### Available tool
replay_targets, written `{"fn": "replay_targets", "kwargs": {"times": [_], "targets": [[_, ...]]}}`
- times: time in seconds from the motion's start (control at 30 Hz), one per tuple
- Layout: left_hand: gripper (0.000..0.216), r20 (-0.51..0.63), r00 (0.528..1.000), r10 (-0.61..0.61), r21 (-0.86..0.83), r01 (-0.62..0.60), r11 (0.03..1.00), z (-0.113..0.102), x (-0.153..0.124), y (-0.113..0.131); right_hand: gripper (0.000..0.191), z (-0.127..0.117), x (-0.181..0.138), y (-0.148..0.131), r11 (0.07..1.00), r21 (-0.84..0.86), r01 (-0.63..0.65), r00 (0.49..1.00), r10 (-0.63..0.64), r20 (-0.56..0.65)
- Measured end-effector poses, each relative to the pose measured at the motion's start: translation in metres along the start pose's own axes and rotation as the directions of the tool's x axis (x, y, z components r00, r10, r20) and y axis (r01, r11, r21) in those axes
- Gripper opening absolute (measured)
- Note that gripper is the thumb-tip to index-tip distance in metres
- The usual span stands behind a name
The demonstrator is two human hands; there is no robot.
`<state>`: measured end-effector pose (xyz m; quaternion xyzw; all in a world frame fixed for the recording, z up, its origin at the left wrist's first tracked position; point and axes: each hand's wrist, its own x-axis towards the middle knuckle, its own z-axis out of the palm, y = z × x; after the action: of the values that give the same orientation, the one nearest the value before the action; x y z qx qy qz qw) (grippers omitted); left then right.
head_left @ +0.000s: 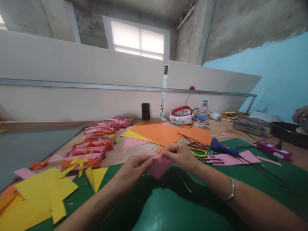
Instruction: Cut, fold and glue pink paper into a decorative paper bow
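The pink paper (159, 168) is held up above the green mat (156, 210), the left hand (136, 165) pinching its upper left edge and the right hand (179, 155) its upper right, fingers closed on both. It looks light and thin, likely to crease or tear easily, so a gentle pinch at the edges should suit it best.

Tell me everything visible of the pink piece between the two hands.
The pink piece looks like plain, matte paper or foam sheet, its lower end narrowing to a blunt corner. The left hand pinches its left edge, the right hand its upper right, holding it above the green surface. Any folds are unclear.
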<state>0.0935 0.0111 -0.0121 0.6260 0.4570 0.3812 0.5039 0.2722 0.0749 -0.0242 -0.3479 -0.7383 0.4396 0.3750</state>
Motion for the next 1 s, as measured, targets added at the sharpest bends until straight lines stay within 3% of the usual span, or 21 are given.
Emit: {"fn": "replay_targets", "kwargs": {"times": [0.13, 0.2, 0.3, 0.53, 0.7, 0.87, 0.93, 1.0], "targets": [[0.031, -0.094, 0.995, 0.01, -0.008, -0.011, 1.0, -0.005, 0.002, 0.0, 0.027, -0.01, 0.003, -0.006, 0.99, -0.128, 0.065, 0.989, -0.081, -0.125], [0.032, -0.155, 0.988, 0.028, 0.017, -0.026, 1.0, -0.008, 0.003, -0.001, 0.032, -0.013, 0.004, -0.008, 0.984, -0.173, 0.05, 0.976, -0.085, -0.203], [0.031, -0.221, 0.971, 0.091, 0.095, -0.072, 0.993, -0.01, 0.003, -0.001, 0.031, -0.013, 0.003, -0.009, 0.984, -0.176, 0.009, 0.973, -0.049, -0.224], [0.029, -0.221, 0.937, 0.272, 0.382, -0.173, 0.908, -0.006, 0.001, -0.003, 0.025, -0.004, 0.001, -0.001, 0.966, 0.246, -0.079, 0.975, 0.126, -0.182], [0.03, -0.165, 0.957, 0.239, 0.306, -0.181, 0.935, -0.005, 0.002, -0.002, 0.029, -0.006, 0.003, 0.003, 0.952, 0.298, -0.07, 0.978, 0.124, -0.167], [0.031, -0.183, 0.979, 0.086, 0.09, -0.07, 0.993, -0.003, 0.001, 0.0, 0.025, -0.01, 0.002, -0.005, 0.982, 0.165, 0.088, 0.971, -0.048, -0.234], [0.034, -0.175, 0.984, 0.034, -0.014, -0.037, 0.999, -0.002, 0.001, -0.002, 0.025, -0.012, 0.002, -0.007, 0.97, -0.062, 0.236, 0.928, -0.244, -0.282], [0.036, -0.148, 0.989, 0.024, -0.089, -0.038, 0.995, -0.002, 0.002, -0.004, 0.026, -0.013, 0.001, -0.007, 0.878, -0.321, 0.355, 0.855, -0.444, -0.268]]}}
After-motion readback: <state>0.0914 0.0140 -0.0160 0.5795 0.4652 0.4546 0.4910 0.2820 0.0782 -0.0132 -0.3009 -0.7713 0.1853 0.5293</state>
